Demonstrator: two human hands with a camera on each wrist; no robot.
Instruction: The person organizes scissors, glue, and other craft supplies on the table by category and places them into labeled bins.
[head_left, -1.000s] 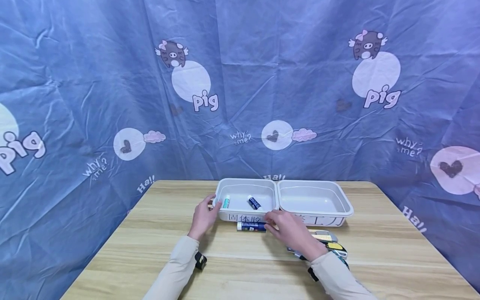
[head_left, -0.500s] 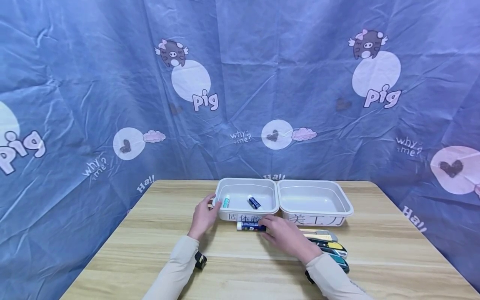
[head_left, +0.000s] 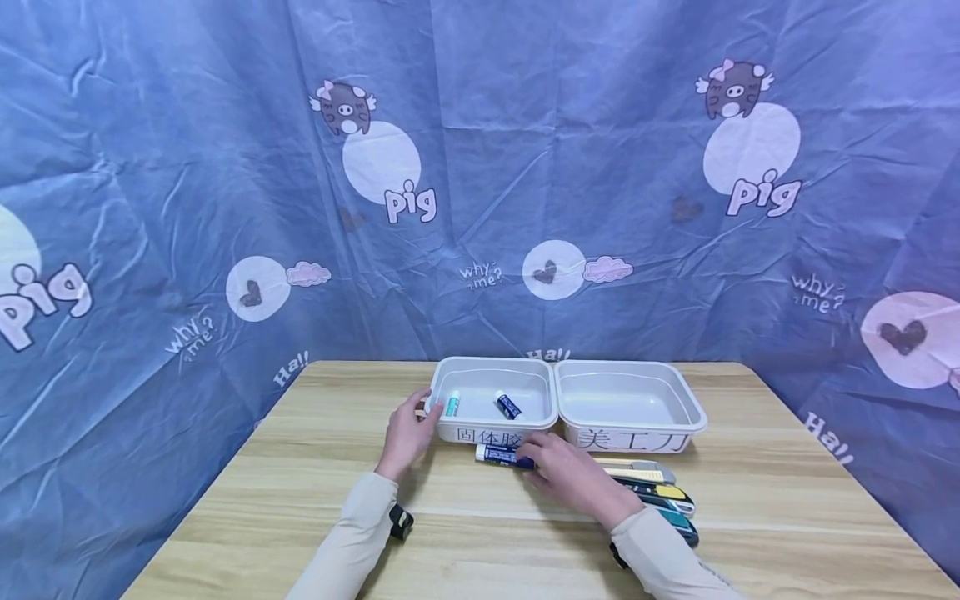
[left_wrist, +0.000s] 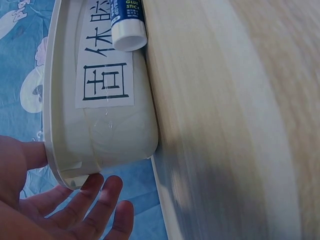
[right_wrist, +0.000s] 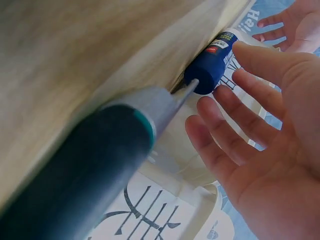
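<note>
My left hand (head_left: pixel 407 433) grips the left corner of a white plastic box (head_left: pixel 444 432), thumb and fingers either side of its rim in the left wrist view. The box carries a label and holds a small teal-and-white tube (head_left: pixel 453 404) and a dark blue glue stick (head_left: pixel 507 406). Just in front of it, a blue glue stick with a white end (head_left: pixel 491 454) lies on the table. My right hand (head_left: pixel 573 479) pinches its right end between thumb and fingers; in the right wrist view the blue end of that glue stick (right_wrist: pixel 202 72) shows beside the fingertips.
A second labelled white box (head_left: pixel 626 408) adjoins the first on the right. Several utility knives lie before it, including a yellow-and-grey knife (head_left: pixel 648 473) and a teal knife (head_left: pixel 680 527), close to my right forearm. A patterned blue curtain (head_left: pixel 480 208) hangs behind the table (head_left: pixel 480 550).
My right hand has shifted left along the front glue stick and now pinches it. That glue stick has turned slightly. My left hand has stayed on the box corner.
</note>
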